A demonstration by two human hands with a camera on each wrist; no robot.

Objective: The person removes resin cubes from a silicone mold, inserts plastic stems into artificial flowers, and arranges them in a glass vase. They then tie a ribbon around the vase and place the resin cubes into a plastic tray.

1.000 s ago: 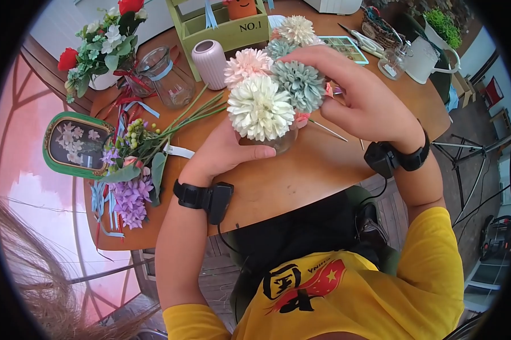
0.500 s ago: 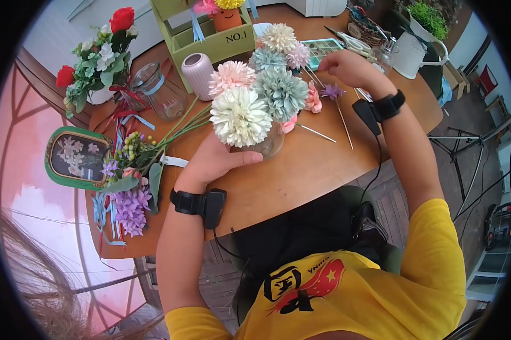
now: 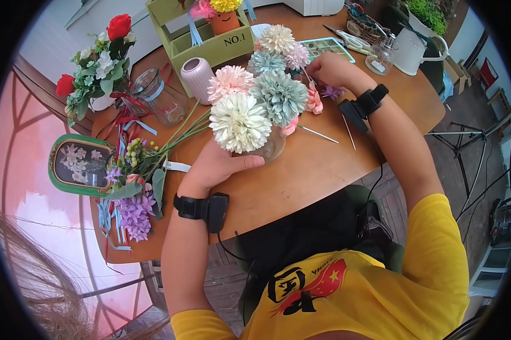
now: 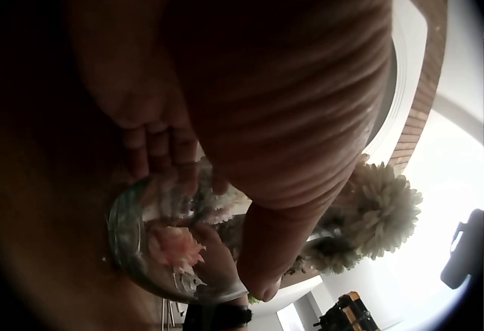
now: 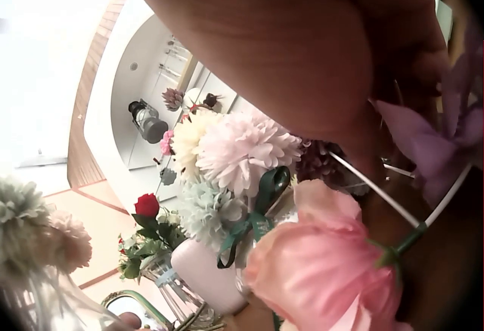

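On round wooden table [image 3: 301, 181] (decking below) | left hand [image 3: 221, 161] grips glass vase [image 3: 269, 146] | right hand [image 3: 329, 68] pinches purple flower [image 3: 332, 90]

— What's moved?

— The right hand [image 3: 330, 69]. A second ago it lay over the bouquet [image 3: 261, 96]; then it went out toward the table's far edge, by the tray [image 3: 323, 46].

— And since?

— It has drawn back beside the blooms, at the purple flower [image 3: 332, 90]. That flower has shifted nearer the bouquet, its stem partly under the wrist.
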